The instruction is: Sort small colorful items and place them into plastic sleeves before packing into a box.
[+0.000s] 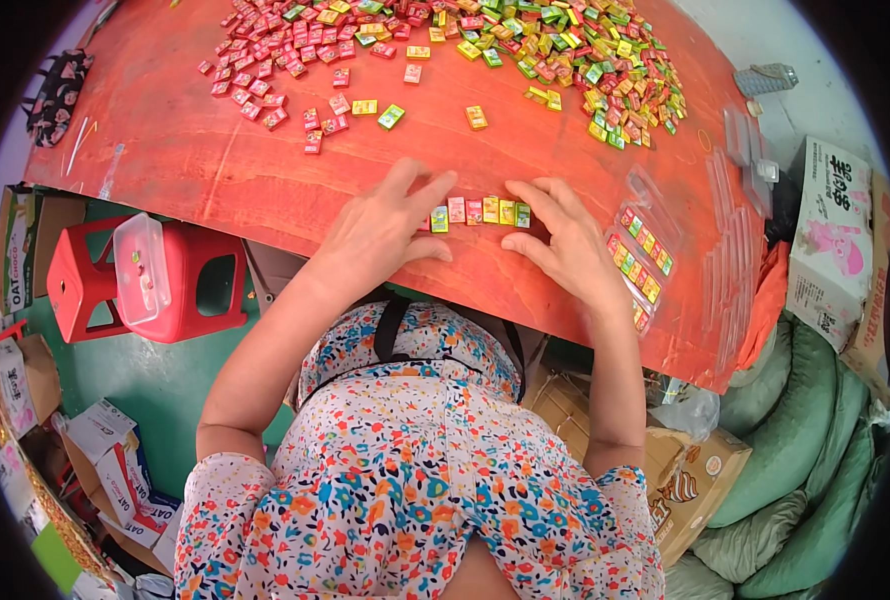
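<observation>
A short row of small candy-sized boxes in pink, red, yellow and green lies on the red table in front of me. My left hand is at the row's left end, thumb and fingers apart, partly hiding a pink box there. At the right end, my right hand curves around a green box, its thumb below and index finger above with gaps showing. Neither hand visibly grips a box. A clear plastic tray holding rows of similar boxes lies beside my right forearm.
Across the table spreads a big pile of small boxes, with several loose ones nearer me. Empty clear trays stack along the right edge. Red stools stand at left; cartons and green bags sit at right.
</observation>
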Motion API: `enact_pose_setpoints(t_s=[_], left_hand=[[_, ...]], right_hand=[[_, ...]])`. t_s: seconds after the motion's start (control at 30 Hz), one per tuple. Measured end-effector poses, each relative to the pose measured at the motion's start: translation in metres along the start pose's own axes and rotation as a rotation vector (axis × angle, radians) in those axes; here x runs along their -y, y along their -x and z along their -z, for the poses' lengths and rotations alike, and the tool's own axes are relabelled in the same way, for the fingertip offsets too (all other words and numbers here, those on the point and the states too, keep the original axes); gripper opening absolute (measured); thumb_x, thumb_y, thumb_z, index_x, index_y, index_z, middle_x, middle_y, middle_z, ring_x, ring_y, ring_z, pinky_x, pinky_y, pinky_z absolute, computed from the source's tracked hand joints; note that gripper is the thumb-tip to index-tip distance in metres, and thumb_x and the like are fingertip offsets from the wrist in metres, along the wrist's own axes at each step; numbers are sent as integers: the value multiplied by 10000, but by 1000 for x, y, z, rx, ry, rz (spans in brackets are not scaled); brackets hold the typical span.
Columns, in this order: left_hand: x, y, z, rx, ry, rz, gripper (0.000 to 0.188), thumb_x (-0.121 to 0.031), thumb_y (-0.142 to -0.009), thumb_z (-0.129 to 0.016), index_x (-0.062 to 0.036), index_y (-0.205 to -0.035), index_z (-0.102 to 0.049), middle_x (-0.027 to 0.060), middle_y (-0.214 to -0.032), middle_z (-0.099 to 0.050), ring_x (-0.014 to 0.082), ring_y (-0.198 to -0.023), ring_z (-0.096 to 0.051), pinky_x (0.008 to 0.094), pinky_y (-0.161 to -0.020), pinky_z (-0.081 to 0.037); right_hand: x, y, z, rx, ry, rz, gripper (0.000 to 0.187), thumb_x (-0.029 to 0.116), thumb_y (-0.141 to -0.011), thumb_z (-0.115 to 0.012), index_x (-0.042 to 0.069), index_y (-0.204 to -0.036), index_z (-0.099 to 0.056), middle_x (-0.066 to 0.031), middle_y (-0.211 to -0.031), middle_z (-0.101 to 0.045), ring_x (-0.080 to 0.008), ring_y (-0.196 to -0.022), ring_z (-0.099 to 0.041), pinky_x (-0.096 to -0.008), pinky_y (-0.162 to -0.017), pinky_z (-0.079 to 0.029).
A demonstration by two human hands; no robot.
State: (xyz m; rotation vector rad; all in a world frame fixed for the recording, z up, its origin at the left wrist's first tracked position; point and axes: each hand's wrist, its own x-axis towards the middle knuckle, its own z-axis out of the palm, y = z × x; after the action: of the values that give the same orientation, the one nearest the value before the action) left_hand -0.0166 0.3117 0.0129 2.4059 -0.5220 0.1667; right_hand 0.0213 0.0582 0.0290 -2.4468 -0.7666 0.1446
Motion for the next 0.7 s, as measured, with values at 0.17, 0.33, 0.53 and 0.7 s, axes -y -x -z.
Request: enact_pose_setpoints(t_s=[0.17,0.33,0.53,0.7], left_hand=[[3,-9,-12,77,35,-26,445,-252,-782,-786,-72,-1166,-650,120,-1063,-583,334,-878,-660,444,-729,-555],[1,-14,-20,84,56,-6,336,-226,-802,-766,-82,-1092,-675,95,-990,-596,324,-868,-663,446,-695,-545],[-25,-43,-25,78,134,-14,265,-231,-824,-759,-82,-1035,-697,85,-934,-598,297,-820,-658,425,-658,-535],[-73,-119,-79,86,141,-307,240,-258,-841,-737,-73,-987,-690,93,-955,-587,300,-852,-661,436,-684,-540]], right_hand=[[3,-5,-9,-15,23,23,421,197,-825,-749,74,-1213,-641,-105,-1095,-587,-305,-1019,-607,-407,-858,-508],[-8,1,-23,-175,66,133,332,195,-796,-755,77,-1097,-683,-90,-1021,-604,-304,-953,-609,-415,-818,-512],[-9,26,4,-255,125,25,310,185,-833,-737,78,-1118,-676,-105,-1060,-605,-304,-980,-615,-408,-833,-512],[-58,70,56,-429,283,-102,291,194,-817,-747,106,-1088,-685,-80,-1007,-624,-295,-956,-625,-413,-812,-513]])
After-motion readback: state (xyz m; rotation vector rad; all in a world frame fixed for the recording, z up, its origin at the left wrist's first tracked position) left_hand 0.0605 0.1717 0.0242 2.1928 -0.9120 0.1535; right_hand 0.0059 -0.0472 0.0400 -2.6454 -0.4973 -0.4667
